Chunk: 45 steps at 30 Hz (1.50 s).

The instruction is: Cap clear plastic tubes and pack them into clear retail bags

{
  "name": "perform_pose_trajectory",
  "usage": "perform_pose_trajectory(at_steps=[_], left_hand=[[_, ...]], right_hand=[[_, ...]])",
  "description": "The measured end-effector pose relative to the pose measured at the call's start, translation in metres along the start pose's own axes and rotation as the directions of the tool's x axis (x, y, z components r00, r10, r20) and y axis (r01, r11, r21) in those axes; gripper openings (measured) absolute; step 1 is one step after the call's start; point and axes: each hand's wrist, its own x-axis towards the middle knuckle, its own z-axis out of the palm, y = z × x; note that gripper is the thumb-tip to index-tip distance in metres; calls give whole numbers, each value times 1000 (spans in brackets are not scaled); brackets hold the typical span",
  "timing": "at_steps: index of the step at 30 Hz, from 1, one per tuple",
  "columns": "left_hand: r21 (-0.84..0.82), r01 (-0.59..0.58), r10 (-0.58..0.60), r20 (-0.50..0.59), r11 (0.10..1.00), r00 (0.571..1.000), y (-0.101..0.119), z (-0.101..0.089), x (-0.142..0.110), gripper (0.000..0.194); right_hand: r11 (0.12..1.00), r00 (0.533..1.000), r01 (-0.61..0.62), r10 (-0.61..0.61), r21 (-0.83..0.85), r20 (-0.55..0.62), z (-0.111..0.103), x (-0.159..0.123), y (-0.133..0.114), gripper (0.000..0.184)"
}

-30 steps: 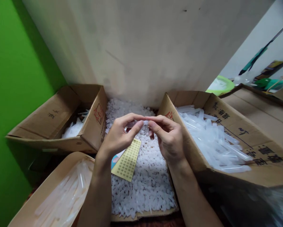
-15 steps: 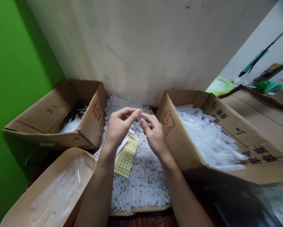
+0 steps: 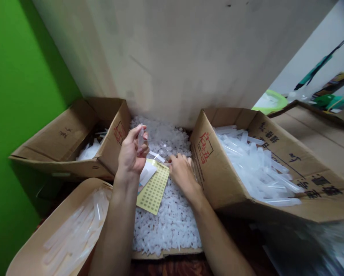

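Observation:
My left hand (image 3: 134, 149) is raised above the work surface, closed around a small clear plastic tube (image 3: 141, 140) standing upright between thumb and fingers. Lower and to the right, my right hand (image 3: 181, 170) reaches palm down into the heap of small translucent white plastic pieces (image 3: 166, 226). Its fingers are curled, and their tips are hidden, so anything in them cannot be made out. Between the hands lies a yellow sheet of small round stickers (image 3: 154, 188), with white paper (image 3: 147, 172) partly under my left wrist.
A cardboard box (image 3: 214, 153) on the right holds many long translucent tubes (image 3: 260, 168). Another cardboard box (image 3: 59, 142) stands at left, with white pieces inside. A peach-coloured bin (image 3: 25, 249) of clear tubes sits at front left. A pale board (image 3: 166, 57) rises behind the heap.
My hands were together above the heap and have parted. The left has drawn left, showing the tube in it; the right has gone down to the heap.

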Motion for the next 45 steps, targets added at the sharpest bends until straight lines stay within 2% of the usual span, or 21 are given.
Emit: perform_pose_trajectory(at_steps=[5,8,10,12,14,20,26,32,34,36,38,40,41,43,45], left_hand=[[-84,88,-88,12,993,996,1,-1,-2,12],[-101,119,-114,49,988,992,2,2,-4,13],[-103,127,-118,88,987,989,2,6,-7,15],[-109,133,-119,125,985,985,2,9,-9,17],[-115,148,-129,158,982,979,0,13,-10,19],[-115,211,-183,220,971,958,-9,19,-13,27],[-81,219,-192,256,972,948,-10,22,-17,28],[-64,217,-190,284,974,940,-14,19,-15,24],[-47,190,-167,304,981,938,-18,17,-13,19],[29,112,-115,320,993,940,-21,15,-13,13],[195,-39,-29,335,980,942,-22,15,-15,18],[371,-216,73,362,903,929,-20,16,-19,25],[432,-287,116,380,855,918,-18,18,-22,26],[494,-382,170,421,781,891,-13,21,-27,25],[519,-440,194,460,733,866,-10,23,-31,22]], right_hand=[[994,994,-44,54,97,-99,-5,2,-3,16],[979,974,-45,88,199,-209,-14,3,-11,27],[942,929,37,90,334,-358,-24,1,-17,34],[871,860,186,79,454,-504,-36,-4,-24,32],[808,814,298,63,509,-577,-49,-9,-30,28],[698,796,359,117,619,-594,-73,-21,-38,17],[571,808,381,176,727,-562,-75,-19,-34,15],[539,808,381,201,752,-553,-76,-19,-34,13],[518,807,386,212,763,-552,-77,-19,-34,11],[448,810,406,226,796,-541,-76,-18,-35,9],[324,814,443,246,836,-527,-76,-17,-34,11],[219,814,470,268,855,-516,-76,-17,-34,14],[194,812,477,275,857,-514,-77,-17,-33,15],[196,814,477,270,857,-515,-79,-18,-32,15],[244,825,468,225,850,-519,-82,-20,-29,13]])
